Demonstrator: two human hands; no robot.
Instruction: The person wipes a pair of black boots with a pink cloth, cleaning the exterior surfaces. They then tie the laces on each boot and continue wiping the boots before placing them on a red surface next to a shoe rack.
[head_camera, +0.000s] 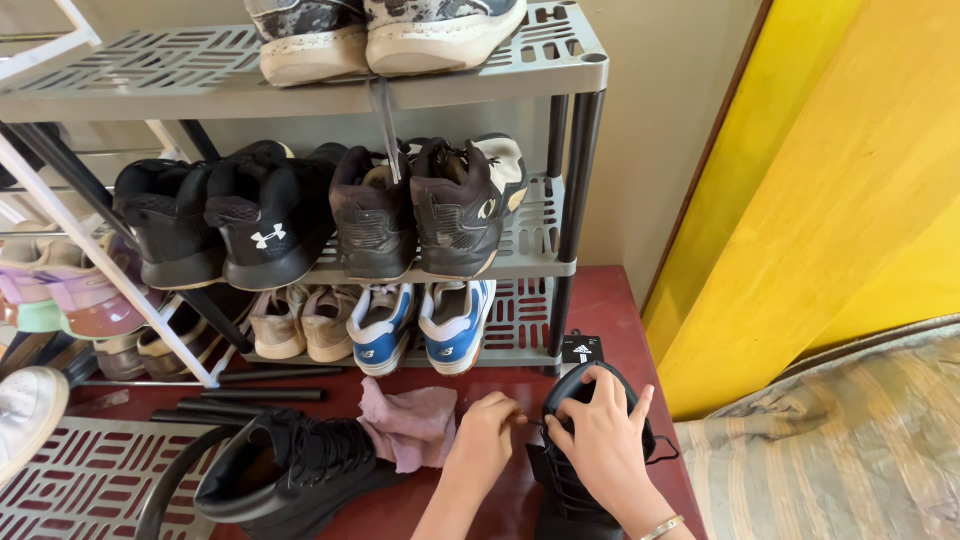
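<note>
On the dark red floor in front of a grey shoe rack stands a black high-top shoe (575, 480). My right hand (600, 435) lies flat over its top and tongue. My left hand (485, 440) sits just left of it, fingers pinched on a black lace (527, 420) of that shoe. A second black high-top shoe (290, 475) lies on its side to the left. Between the two shoes rests a crumpled pink cloth (410, 425), touching the lying shoe.
The grey shoe rack (560, 50) holds several pairs: pale sneakers on top, black and brown ones in the middle, beige and blue-white ones below. Loose black tubes (260, 395) and a grey shelf panel (80, 480) lie at left. A yellow door (830, 200) and striped mattress (840, 440) are at right.
</note>
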